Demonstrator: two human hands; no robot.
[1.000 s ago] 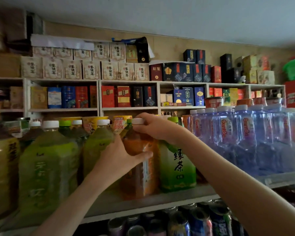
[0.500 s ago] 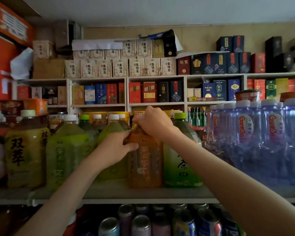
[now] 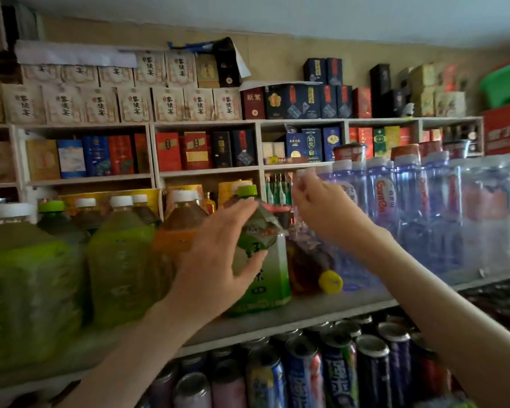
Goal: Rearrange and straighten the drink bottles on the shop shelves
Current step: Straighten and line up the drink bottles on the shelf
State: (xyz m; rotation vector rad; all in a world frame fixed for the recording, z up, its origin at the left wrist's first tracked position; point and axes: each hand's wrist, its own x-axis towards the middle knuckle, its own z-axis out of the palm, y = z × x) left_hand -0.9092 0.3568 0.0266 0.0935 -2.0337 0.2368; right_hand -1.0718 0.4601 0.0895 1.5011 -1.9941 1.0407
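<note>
the left hand [image 3: 218,260] is seen at the centre of the frame, its fingers spread and nearly straight, laid against the left side and shoulder of the green-cap bottle [image 3: 265,278]. the thumb is set on the label. the fingers are apart and are not wrapped round the bottle. this bottle is stood upright at the front of the shelf [image 3: 321,307], just right of centre, with the orange bottle [image 3: 174,240] just beside it on the left. further left, large green bottles [image 3: 121,254] with white caps are lined along the shelf to the left edge of the frame. the right hand [image 3: 315,207] is held up right of centre, above the shelf, its fingers loosely bent and apart, with nothing held in it. it is blurred, and whether the water bottles [image 3: 383,201] behind it are touched cannot be told. these clear blue bottles are packed on the right half of the shelf. between them and the green-cap bottle a yellow-cap bottle [image 3: 330,281] is laid on its side, cap toward the front. cans [image 3: 336,369] are ranged beneath the shelf at the bottom of the frame. boxes [image 3: 168,104] are stacked on the back shelves across the upper part.
</note>
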